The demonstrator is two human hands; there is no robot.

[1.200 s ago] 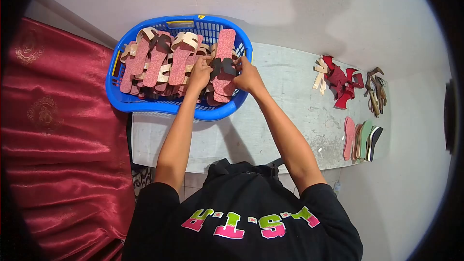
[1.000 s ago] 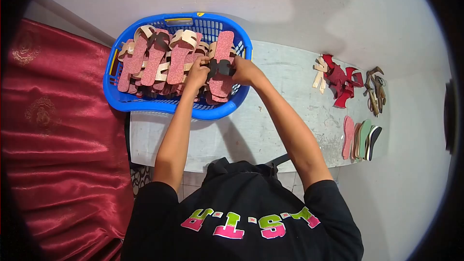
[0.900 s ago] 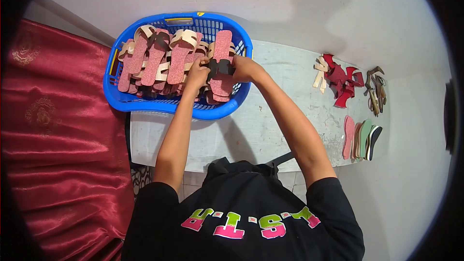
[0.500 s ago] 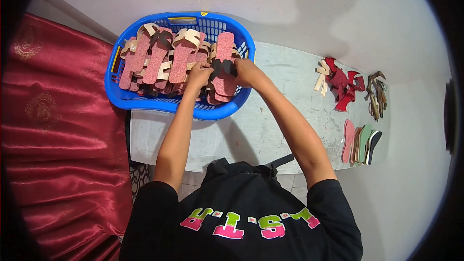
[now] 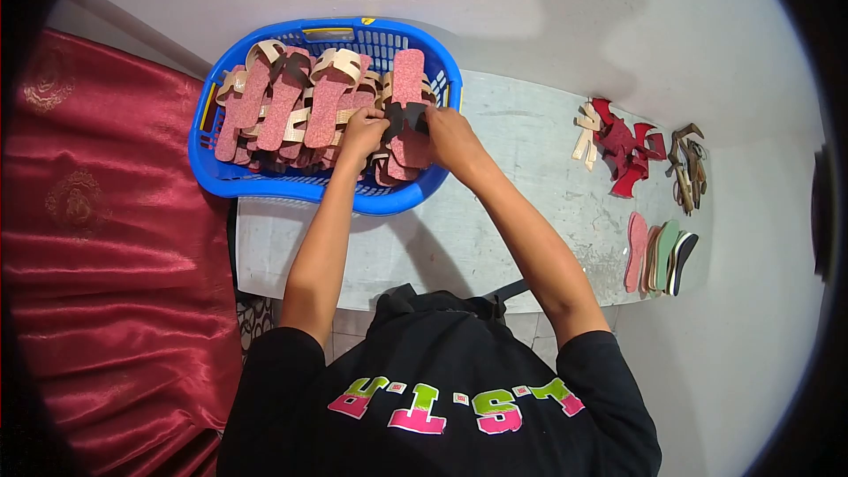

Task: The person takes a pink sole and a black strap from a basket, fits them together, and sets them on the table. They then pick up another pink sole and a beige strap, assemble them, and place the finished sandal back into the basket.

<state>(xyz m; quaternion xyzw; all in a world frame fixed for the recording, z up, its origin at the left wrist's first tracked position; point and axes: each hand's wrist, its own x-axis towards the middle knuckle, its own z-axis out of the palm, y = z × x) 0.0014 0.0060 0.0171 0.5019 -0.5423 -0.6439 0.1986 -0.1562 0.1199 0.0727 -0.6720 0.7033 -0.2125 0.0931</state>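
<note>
1 pink sandal (image 5: 408, 79), held at either side

From where I stand, the work in hand looks like gripping the black strap (image 5: 396, 120) of the sandal, which lies on top of the pile at the right end of the blue basket (image 5: 386, 204). The left hand (image 5: 363, 133) pinches the strap's left side; the right hand (image 5: 452, 138) has its fingers closed at the right side, though some fingertips are hidden from me. Any next move, I'd judge, calls for an even hold on the 2 sides, so the strap isn't tugged askew or the pile dragged along.

The sandal has a speckled pink sole pointing nearly straight away from the person, with the dark, notched strap crossing it around the middle. To its left, at least 4 pink sandals with cream or dark straps (image 5: 284, 117) lie side by side. The basket stands on the pale table (image 5: 495, 203); well apart to the right are red pieces (image 5: 625, 148) and a row of soles (image 5: 664, 254).
</note>
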